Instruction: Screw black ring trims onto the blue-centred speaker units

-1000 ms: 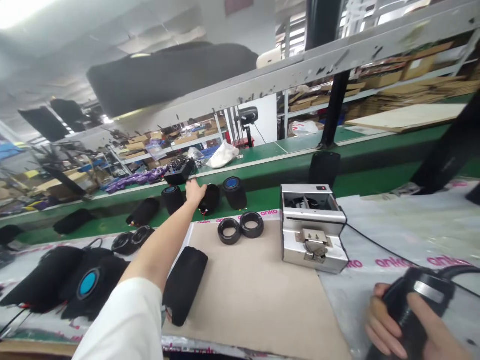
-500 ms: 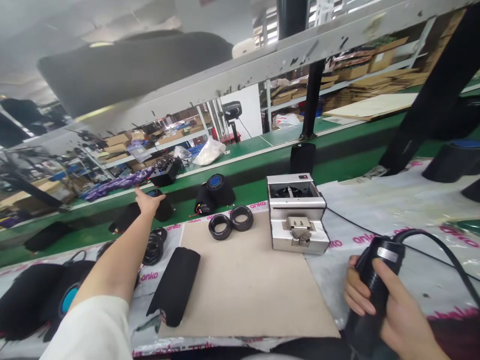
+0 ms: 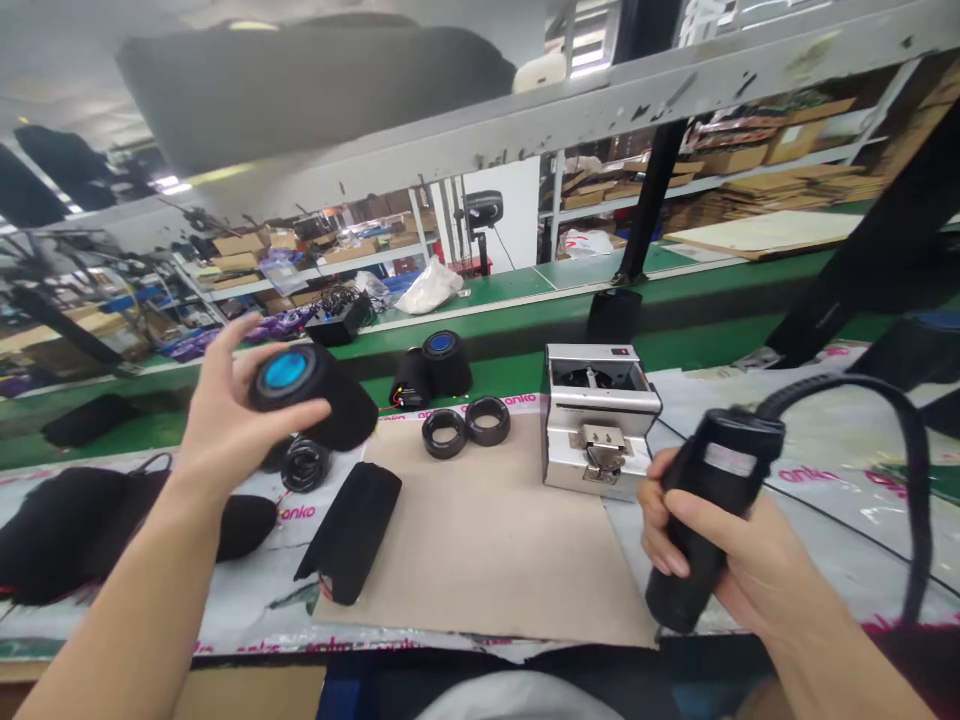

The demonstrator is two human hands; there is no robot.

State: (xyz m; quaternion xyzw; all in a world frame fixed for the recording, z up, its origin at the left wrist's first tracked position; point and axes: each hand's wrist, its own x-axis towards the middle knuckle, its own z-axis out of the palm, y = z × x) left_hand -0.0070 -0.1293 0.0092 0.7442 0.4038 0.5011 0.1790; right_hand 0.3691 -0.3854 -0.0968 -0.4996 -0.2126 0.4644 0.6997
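Observation:
My left hand (image 3: 225, 405) is closed around a black cylindrical speaker (image 3: 330, 395) with a blue disc at its end, held above the left side of the bench. My right hand (image 3: 712, 530) grips a black corded electric screwdriver (image 3: 701, 520), its cable arching to the right; its tip is hidden. Between the hands, a black fabric-covered speaker body (image 3: 356, 530) lies on the beige board (image 3: 495, 540). Two black rings (image 3: 444, 434) sit side by side at the board's back edge. A silver screw feeder (image 3: 600, 415) stands left of the screwdriver.
Black speaker parts (image 3: 446, 362) rest behind the rings, one with a blue end. More black pieces (image 3: 56, 535) lie at the left, near stacked black rings (image 3: 304, 465). A metal beam (image 3: 465, 155) crosses above the bench. A dark post (image 3: 652, 200) rises behind the feeder.
My left hand has come back from the far left with the black speaker lifted in it. My right hand has moved slightly left with the screwdriver. The view has shifted a little.

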